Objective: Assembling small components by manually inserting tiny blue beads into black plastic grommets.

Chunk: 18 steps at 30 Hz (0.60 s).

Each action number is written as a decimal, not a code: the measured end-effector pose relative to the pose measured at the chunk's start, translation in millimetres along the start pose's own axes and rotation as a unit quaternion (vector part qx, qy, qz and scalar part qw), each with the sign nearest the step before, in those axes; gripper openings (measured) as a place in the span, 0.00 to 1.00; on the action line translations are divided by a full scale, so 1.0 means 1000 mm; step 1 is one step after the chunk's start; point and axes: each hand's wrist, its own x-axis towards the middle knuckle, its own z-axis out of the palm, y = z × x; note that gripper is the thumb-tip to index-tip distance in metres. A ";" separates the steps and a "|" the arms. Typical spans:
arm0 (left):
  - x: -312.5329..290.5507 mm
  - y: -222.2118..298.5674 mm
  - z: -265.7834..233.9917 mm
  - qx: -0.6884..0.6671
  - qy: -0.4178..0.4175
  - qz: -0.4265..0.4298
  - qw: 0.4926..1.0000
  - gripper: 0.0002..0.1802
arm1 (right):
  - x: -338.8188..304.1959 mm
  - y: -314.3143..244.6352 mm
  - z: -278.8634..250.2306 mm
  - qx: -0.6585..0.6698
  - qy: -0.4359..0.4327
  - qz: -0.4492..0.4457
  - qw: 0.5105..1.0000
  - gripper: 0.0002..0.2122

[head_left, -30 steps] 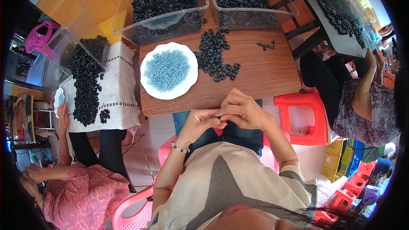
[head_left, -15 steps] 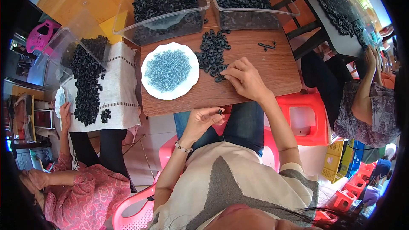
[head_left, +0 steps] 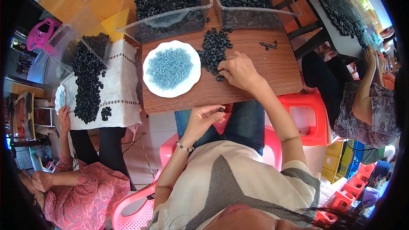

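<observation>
My left hand [head_left: 205,119] hovers over my lap by the table's front edge, thumb and fingers pinched around a small black plastic part [head_left: 221,109]. My right hand [head_left: 239,72] is at the near end of a pile of small black ring-shaped parts [head_left: 215,46], its fingers bent down onto the tabletop. Whatever lies under those fingertips is hidden. One loose black part [head_left: 220,78] sits just beside them. Left of the pile, a white scalloped plate [head_left: 194,76] holds a heap of small clear bluish beads [head_left: 169,69].
Two clear bins, a left one [head_left: 166,18] and a right one [head_left: 260,13], full of black parts stand along the table's far side. A few thin black pieces [head_left: 268,45] lie at right. Co-workers sit left and right, the left one beside a cloth-covered table [head_left: 121,76] with a black heap.
My right hand has shifted slightly left and up along the near end of the pile, its fingers curling lower. My left hand keeps its pinch on the small part.
</observation>
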 end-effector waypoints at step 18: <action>0.002 0.007 0.012 -0.013 0.018 0.030 0.999 0.16 | -0.091 -0.011 0.002 0.690 0.060 0.267 0.670 0.08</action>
